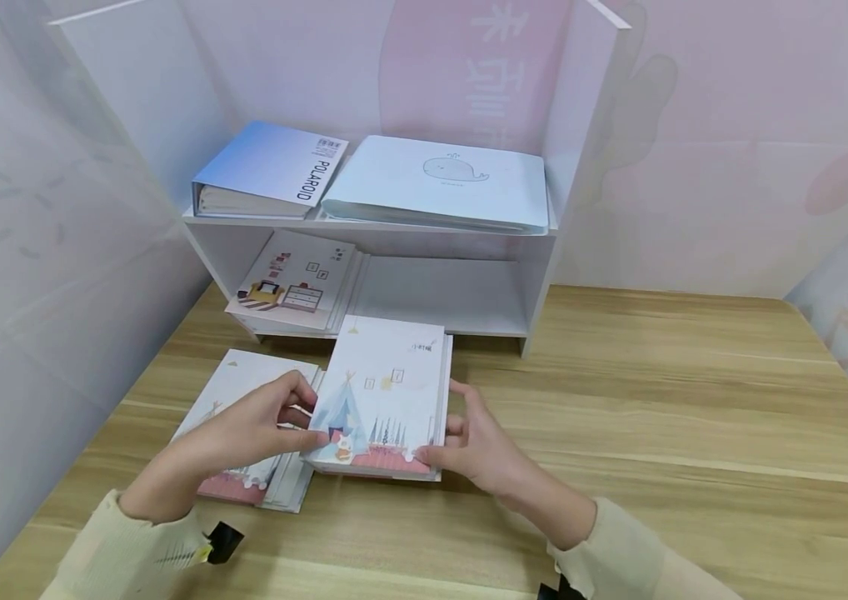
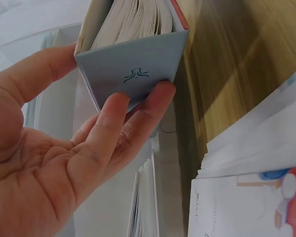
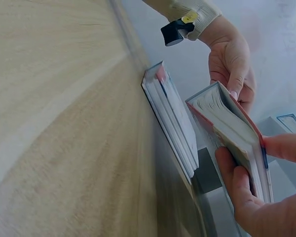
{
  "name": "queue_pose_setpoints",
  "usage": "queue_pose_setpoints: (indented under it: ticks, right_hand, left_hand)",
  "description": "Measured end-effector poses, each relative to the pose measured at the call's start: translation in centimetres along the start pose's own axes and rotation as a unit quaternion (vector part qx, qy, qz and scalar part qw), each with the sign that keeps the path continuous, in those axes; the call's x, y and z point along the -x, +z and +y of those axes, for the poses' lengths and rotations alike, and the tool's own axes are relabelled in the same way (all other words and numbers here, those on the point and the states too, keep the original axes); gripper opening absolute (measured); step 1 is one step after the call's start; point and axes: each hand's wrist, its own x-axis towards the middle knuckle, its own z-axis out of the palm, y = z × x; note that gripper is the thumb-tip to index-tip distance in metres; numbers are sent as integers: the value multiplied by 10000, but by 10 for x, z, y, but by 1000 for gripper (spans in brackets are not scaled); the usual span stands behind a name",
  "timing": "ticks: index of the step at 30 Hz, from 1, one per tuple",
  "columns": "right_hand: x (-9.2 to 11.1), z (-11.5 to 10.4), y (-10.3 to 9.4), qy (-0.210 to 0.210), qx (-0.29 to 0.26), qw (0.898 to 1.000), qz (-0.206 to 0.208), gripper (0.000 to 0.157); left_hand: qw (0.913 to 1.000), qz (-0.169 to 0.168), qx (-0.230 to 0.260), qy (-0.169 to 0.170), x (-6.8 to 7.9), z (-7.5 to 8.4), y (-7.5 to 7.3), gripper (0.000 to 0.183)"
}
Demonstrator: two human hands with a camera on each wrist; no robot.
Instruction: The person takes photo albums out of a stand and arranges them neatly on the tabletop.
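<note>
The tent-print album (image 1: 379, 396) is gripped by the left hand (image 1: 270, 422) at its eight o'clock edge and by the right hand (image 1: 480, 446) at four; its long axis is pointed near twelve, with the lower shelf (image 1: 439, 292) placed beyond, at one o'clock.

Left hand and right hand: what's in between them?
A thick white book with a tent on its cover. In the head view, the left hand grips one side and the right hand the other.
</note>
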Motion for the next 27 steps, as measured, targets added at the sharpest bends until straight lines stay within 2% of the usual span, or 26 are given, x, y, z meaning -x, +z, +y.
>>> queue_pose_setpoints:
  ticks: [8,16,27]
  right_hand:
    - [-2,7,4,73,-11,9999,-95,92]
    - [-4,14,7,194,-25,9998,-72,92]
    - [-3,18,10,203,52,9997,-155,91]
  left_hand:
    - [9998,-194,46,-76,2,-7,3,43]
    - [9994,-206,12,-277,4,-12,5,44]
    - [9987,-429,6,-288,5,-19,4,44]
